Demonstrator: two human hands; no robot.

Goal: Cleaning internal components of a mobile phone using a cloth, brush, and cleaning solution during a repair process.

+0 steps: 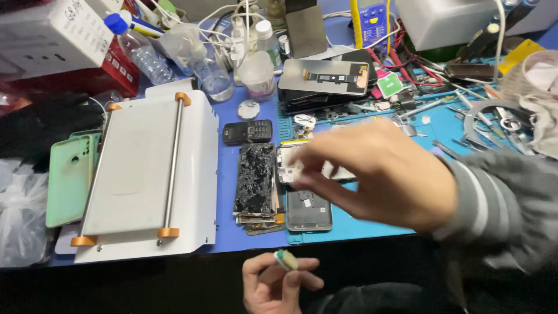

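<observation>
Nearest, the left hand (273,282) pinches a small pale lump (285,260). The right hand (378,174), fingers loosely spread and empty, hovers over an opened phone (308,210) beside the removed shattered screen (254,179); reassembly remains.

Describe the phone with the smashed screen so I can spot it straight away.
Start at the big white machine on the blue mat. Just right of it lies the cracked phone, atop a small stack, below the black keypad phone. Its glossy black glass is shattered all over, unlike its neighbours.
</observation>
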